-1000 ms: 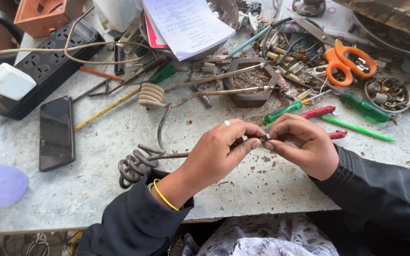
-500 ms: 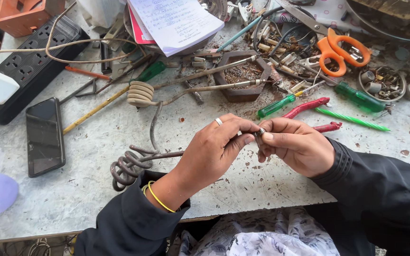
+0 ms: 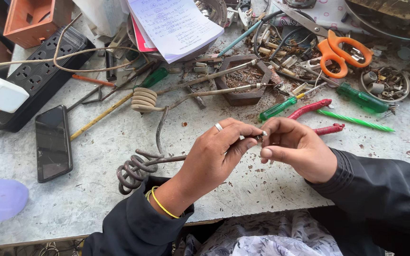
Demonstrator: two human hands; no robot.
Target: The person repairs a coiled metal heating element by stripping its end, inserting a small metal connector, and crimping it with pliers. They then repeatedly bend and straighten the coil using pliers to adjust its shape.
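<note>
My left hand, with a ring and a yellow bangle at the wrist, pinches the end of a thin dark metal rod. The rod runs left to a dark coiled heating element lying on the grey worktop. My right hand meets the left at the rod's tip, thumb and fingers closed on a small part there that I cannot make out. Both wrists are in dark sleeves.
A second pale coil with long rods lies behind. A black phone, power strip with white charger, papers, orange scissors, green screwdrivers, red pliers, a hexagonal dish and several small parts crowd the bench.
Both hands stay joined at the rod's tip, fingers shifting slightly. The view has drifted a little; the bench items have not moved.
</note>
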